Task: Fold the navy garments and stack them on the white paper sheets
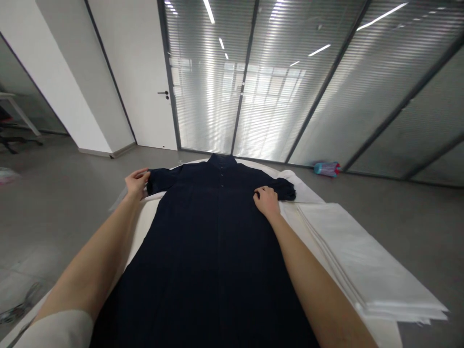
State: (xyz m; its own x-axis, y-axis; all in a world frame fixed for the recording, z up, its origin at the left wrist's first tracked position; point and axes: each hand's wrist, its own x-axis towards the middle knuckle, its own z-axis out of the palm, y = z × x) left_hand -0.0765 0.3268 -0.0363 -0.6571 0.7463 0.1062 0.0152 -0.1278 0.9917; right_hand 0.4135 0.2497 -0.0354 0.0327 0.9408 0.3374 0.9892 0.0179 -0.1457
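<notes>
Left hand [137, 182] is pinching the sleeve [161, 179] at ten o'clock; right hand [267, 200] is resting curled at one, grip unclear; navy garment [217, 232] is lying spread.

I've got a garment [217, 246] running centre to 6 o'clock: dark navy, plain all over. Cloth under it [145, 218], 8 o'clock: cream. Folded fabric [362, 251], 4 o'clock: plain white. Shirt sleeve [65, 329], 8 o'clock edge: off-white. Small bundle [327, 169], 3 o'clock: light blue one end, red the other, purplish-and-white stripes between. Glass partition [270, 116], 12 to 1: grey, fine horizontal lines, bright white streaks; frames [237, 113] dark grey. Door [134, 72], 10 o'clock: white, handle [163, 93] black. I'm logging floor [87, 193], 9 o'clock: mid-grey.
</notes>
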